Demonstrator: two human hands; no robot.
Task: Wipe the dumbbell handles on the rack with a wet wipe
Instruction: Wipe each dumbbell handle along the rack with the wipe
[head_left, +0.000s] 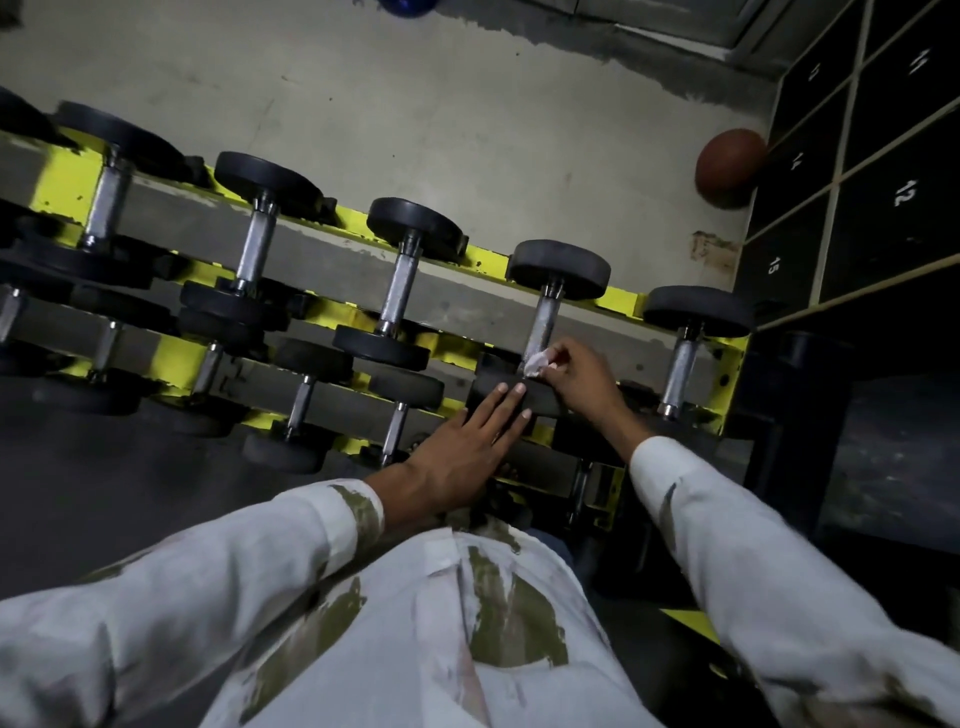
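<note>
A yellow rack holds several black dumbbells with metal handles in tilted rows. My right hand pinches a white wet wipe against the near end of one top-row dumbbell's handle, second from the right. My left hand lies flat with straight fingers, the fingertips pressing on that dumbbell's near black head. Both arms wear white sleeves with olive patches.
Other dumbbell handles flank the one being wiped. A brown ball rests against the wall at the right. Black numbered lockers stand at the right. A lower row of dumbbells sits nearer me.
</note>
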